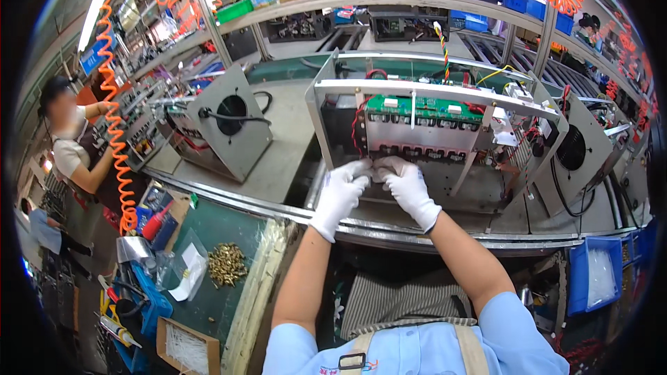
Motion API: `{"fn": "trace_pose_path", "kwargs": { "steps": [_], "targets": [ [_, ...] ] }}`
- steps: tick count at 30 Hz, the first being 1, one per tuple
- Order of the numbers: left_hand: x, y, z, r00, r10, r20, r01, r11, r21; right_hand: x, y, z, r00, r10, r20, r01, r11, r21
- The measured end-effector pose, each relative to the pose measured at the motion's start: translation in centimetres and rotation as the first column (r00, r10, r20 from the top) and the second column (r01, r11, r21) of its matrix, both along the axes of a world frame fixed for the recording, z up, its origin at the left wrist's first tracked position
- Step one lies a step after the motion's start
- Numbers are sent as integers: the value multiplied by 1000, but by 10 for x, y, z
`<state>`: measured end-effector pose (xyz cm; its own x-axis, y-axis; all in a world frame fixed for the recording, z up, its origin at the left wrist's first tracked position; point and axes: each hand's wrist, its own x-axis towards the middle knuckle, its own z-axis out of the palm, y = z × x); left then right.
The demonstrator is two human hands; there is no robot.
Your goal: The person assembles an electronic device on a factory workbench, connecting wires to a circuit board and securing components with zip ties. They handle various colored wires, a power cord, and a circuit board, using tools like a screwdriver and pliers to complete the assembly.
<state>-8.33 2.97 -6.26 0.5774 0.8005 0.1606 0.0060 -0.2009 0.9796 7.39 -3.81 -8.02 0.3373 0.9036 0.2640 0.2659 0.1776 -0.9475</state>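
Both my hands wear white gloves and meet at the front of an open metal chassis point(434, 90). My left hand point(343, 193) has its fingers bent into a pinch, just below a red wire point(356, 125) that runs down from the board. My right hand point(408, 189) pinches close beside it, the fingertips of both nearly touching. Whatever lies between the fingers is hidden by the gloves. Behind them, a green circuit board point(424, 107) sits on a metal heat sink point(420, 133) inside the chassis. A twisted multicoloured cable point(443, 52) rises above the board.
Another chassis with a fan opening point(221, 121) stands to the left, and one point(575, 146) to the right. Brass fasteners point(227, 264) lie in a pile on a green mat point(243, 298). A blue bin point(595, 274) hangs at right. A co-worker point(76, 139) stands far left beyond a coiled orange hose point(114, 121).
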Motion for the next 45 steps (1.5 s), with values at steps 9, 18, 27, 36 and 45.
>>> {"fn": "trace_pose_path", "kwargs": {
  "steps": [9, 18, 27, 36, 45],
  "targets": [
    [9, 5, -2, 959, 190, -212, -109, 933, 342, 4, -7, 3, 996, -8, -90, 7, 1000, -19],
    [6, 1, 10, 913, 247, -325, -42, 849, 526, -6, -7, 11, 1000, 18, 12, -18, 1000, 18],
    [9, 4, 1, 904, 356, -237, -237, 879, 415, -20, -15, -1, 945, -129, 301, -20, 895, 446],
    [-1, 11, -29, 927, 371, 53, -273, 572, 773, -40, -36, -18, 993, 80, -87, -56, 967, 249],
    [13, 4, 11, 825, 386, -413, 221, 454, 863, -8, 0, -24, 999, 46, 24, -39, 974, -224]
  ]
}}
